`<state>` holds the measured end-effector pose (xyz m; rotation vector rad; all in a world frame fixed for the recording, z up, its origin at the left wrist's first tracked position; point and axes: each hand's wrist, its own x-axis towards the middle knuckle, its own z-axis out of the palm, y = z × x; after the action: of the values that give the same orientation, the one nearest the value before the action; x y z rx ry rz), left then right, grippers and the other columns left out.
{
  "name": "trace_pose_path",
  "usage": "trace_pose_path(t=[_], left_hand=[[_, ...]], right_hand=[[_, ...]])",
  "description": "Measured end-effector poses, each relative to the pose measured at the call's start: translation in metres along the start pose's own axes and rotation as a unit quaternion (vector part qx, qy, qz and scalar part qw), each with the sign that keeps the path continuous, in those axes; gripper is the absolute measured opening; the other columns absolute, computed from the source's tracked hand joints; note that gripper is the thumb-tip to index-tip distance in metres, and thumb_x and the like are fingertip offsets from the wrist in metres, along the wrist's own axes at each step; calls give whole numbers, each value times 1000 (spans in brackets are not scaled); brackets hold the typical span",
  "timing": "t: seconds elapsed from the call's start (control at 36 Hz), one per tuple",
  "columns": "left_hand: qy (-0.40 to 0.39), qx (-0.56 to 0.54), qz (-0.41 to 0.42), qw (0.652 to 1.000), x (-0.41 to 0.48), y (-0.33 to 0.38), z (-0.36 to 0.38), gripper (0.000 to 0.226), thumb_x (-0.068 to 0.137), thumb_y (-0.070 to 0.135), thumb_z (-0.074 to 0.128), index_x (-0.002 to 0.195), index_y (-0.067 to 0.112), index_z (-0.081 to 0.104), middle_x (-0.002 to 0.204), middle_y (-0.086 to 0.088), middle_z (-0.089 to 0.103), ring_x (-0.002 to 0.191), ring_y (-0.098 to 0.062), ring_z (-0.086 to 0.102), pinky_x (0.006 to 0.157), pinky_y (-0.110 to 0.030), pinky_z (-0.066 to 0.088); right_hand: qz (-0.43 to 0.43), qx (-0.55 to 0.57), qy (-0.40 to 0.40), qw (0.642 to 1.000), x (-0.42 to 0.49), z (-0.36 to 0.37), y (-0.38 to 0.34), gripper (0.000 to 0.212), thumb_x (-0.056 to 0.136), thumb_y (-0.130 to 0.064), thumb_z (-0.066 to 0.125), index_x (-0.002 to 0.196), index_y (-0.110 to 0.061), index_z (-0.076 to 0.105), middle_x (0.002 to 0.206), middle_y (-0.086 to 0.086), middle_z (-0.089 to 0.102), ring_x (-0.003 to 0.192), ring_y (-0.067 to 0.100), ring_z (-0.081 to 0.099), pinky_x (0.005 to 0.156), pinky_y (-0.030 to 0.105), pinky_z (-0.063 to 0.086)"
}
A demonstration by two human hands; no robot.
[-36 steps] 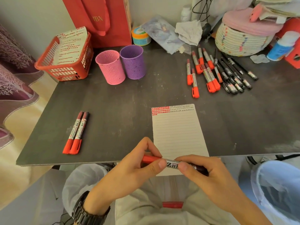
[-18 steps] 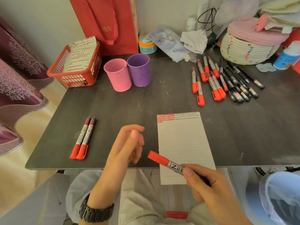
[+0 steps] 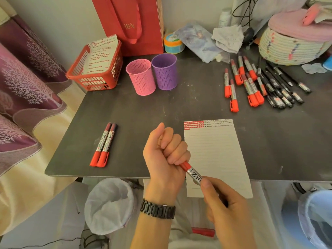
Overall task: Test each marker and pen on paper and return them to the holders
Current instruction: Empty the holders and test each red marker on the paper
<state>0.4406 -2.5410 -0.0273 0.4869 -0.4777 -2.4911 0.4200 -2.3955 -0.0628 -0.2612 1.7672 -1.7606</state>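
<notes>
A red marker sits between both hands above the table's front edge. My left hand is curled in a fist round its red cap end. My right hand pinches the silver barrel from below. Under them lies a lined sheet of paper with red and dark test marks along its top. A pink holder and a purple holder stand side by side at the back. Two red markers lie at the left. A pile of red markers and black pens lies at the right.
A red basket holding marked sheets sits at the table's back left, with a red bag behind the holders. A woven basket stands back right. Bins lined with plastic sit below the front edge.
My left hand let go of the marker, lifted open, then came back and closed round the cap end. The marker now tilts up to the left.
</notes>
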Motion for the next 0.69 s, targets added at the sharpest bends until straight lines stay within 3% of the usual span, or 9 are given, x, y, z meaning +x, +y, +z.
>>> trace_pose_path(t=[0.14, 0.33, 0.47, 0.61, 0.69], left_hand=[[-11, 21, -12, 1000, -1, -1, -1, 47, 94, 34, 49, 57, 24, 22, 46, 10, 11, 36, -6, 8, 34, -20, 9], [-26, 81, -7, 996, -2, -4, 3, 47, 90, 35, 52, 55, 25, 22, 45, 10, 12, 35, -7, 7, 33, -21, 9], [-28, 96, -9, 995, -2, -6, 5, 48, 88, 35, 53, 55, 25, 20, 44, 10, 11, 35, -8, 6, 33, -22, 8], [-35, 108, 1, 994, -3, -3, 3, 49, 89, 35, 53, 55, 25, 20, 44, 10, 11, 35, -8, 7, 33, -22, 8], [-47, 112, 8, 993, -4, 2, -5, 46, 91, 33, 52, 54, 24, 26, 45, 9, 13, 35, -8, 9, 33, -22, 11]], right_hand=[[41, 41, 0, 998, -8, 2, -2, 40, 70, -59, 65, 91, -28, 81, 52, -7, 30, 46, 10, 26, 45, 24, 25], [103, 146, -4, 984, -15, 4, -3, 32, 76, -45, 85, 88, -15, 81, 50, -9, 25, 41, 7, 20, 38, 18, 21], [161, 213, -27, 963, -15, 0, -10, 45, 63, -47, 76, 83, -7, 80, 48, -8, 25, 38, 6, 19, 35, 18, 21], [190, 222, -53, 955, -10, -4, -10, 49, 61, -44, 78, 86, -2, 78, 50, -6, 24, 40, 6, 18, 34, 18, 20], [175, 171, -87, 966, -2, -7, -10, 50, 65, -48, 76, 88, -4, 78, 53, -4, 24, 43, 8, 17, 37, 19, 19]])
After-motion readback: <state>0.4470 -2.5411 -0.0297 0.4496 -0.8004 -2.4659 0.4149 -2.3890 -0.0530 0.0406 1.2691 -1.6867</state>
